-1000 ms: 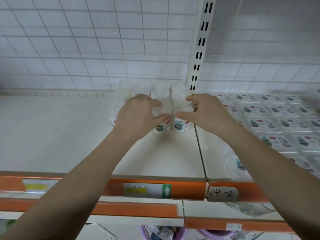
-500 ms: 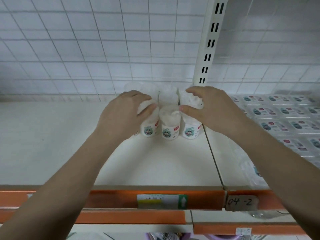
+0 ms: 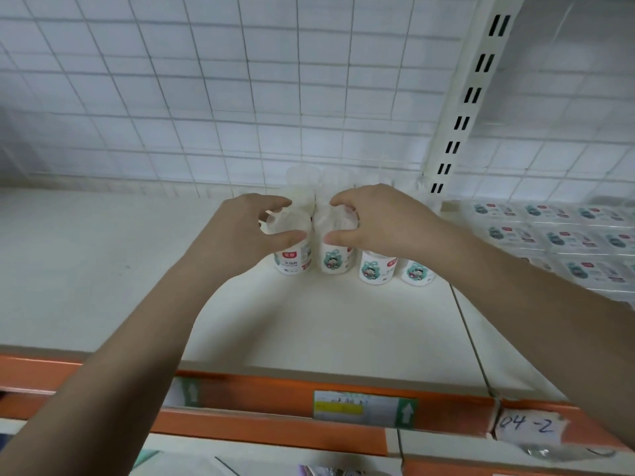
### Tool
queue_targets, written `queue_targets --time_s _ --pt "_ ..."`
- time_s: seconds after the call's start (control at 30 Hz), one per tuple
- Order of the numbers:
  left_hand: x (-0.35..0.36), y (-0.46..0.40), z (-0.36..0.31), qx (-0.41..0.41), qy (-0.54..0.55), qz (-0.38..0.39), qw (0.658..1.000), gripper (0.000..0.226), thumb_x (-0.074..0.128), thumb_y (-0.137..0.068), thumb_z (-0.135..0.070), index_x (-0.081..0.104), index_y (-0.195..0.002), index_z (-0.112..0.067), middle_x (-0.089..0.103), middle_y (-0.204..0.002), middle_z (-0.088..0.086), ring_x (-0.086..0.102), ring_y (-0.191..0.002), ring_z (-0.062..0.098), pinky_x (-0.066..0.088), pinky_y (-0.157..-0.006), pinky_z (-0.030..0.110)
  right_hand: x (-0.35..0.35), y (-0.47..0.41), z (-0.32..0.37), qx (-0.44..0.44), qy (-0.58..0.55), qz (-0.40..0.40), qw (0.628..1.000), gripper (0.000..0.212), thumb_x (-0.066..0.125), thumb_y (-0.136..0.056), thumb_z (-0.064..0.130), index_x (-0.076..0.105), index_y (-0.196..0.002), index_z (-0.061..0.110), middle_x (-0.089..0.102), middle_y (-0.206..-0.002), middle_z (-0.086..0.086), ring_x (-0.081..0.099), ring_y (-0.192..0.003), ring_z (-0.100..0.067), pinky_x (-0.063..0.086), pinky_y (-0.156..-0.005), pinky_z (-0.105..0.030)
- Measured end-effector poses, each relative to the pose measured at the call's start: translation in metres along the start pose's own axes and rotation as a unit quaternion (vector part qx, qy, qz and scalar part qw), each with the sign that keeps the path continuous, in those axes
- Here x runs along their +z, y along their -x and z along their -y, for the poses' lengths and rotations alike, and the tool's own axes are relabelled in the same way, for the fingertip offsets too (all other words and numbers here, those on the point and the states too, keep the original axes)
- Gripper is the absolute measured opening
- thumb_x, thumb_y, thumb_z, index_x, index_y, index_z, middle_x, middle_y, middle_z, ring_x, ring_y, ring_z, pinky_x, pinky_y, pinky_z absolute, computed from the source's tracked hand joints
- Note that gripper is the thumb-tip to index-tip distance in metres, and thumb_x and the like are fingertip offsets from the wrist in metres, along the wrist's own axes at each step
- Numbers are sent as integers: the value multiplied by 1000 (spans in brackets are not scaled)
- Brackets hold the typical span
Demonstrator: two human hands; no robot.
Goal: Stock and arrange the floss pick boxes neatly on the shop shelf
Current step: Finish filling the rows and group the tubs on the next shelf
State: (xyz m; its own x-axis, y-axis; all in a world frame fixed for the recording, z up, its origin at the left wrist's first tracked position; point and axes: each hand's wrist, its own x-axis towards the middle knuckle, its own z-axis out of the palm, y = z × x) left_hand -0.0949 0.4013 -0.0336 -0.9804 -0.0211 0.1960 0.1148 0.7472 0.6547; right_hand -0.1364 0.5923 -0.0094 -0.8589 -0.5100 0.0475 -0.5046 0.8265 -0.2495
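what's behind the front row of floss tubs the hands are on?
More clear-topped tubs stand behind the front row, back toward the wire grid. The left hand and right hand cover most of them, so no count.

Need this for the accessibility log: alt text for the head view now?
Left hand and right hand each grip a round floss pick tub on a white shelf; two more tubs stand right, flat boxes beyond.

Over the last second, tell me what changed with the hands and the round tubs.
Both hands shifted left along the front row: the left hand now grips the leftmost tub, the right hand the tub beside it. Two tubs at the right are now uncovered. The flat boxes and shelf look unchanged.
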Motion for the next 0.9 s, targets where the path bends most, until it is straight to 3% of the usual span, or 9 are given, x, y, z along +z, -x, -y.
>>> queue_targets --time_s 0.27,0.4,0.5,0.6,0.7,0.8,0.9 --pt "5 0 0 1 -50 -4 999 55 69 -68 -55 59 -116 -29 47 -101 -6 49 -81 1 37 -64 13 -3 8 0 -24 -21 27 999 67 66 -80 44 43 -137 20 49 -136 3 45 -123 -9 33 -92 -17" --pt "14 3 -6 -23 -142 -44 989 65 59 -68 -68 55 -114 -22 45 -107 -2 53 -97 17 42 -75 29 -6 11 -3 -26 -27 41 998 64 64 -82 45 42 -138 22 49 -136 4 43 -125 -10 30 -93 -17" --pt "19 5 -10 -19 -183 -57 981 71 48 -69 -74 52 -115 -20 47 -115 -2 49 -108 17 39 -76 29 -7 11 -5 -33 -22 42 998 63 62 -82 46 43 -137 23 50 -135 4 43 -124 -11 29 -93 -17" --pt "13 5 -9 -4 -113 -13 994 73 48 -69 -73 48 -124 -25 45 -124 -8 45 -117 13 40 -86 29 -5 11 -5 -28 -39 31 998 63 64 -80 47 47 -134 22 54 -128 3 47 -119 -12 35 -96 -22" --pt "2 7 -5 41 -44 46 997 58 68 -75 -47 51 -125 -26 46 -111 -19 44 -110 5 36 -82 15 -2 12 -6 -22 -59 13 998 63 68 -77 46 49 -132 22 56 -126 4 50 -115 -9 38 -94 -21" --pt "-3 8 4 13 -2 39 999 57 73 -74 -38 52 -126 -32 50 -111 -17 51 -102 5 38 -79 15 1 12 -7 -17 -72 3 997 66 70 -74 46 50 -132 22 56 -126 3 50 -115 -9 38 -94 -21" --pt "-2 7 6 12 10 28 999 56 74 -72 -40 55 -124 -33 53 -112 -14 53 -104 7 38 -87 19 4 12 -6 -17 -81 -5 997 67 71 -73 48 50 -131 21 57 -125 3 51 -114 -9 39 -94 -21"
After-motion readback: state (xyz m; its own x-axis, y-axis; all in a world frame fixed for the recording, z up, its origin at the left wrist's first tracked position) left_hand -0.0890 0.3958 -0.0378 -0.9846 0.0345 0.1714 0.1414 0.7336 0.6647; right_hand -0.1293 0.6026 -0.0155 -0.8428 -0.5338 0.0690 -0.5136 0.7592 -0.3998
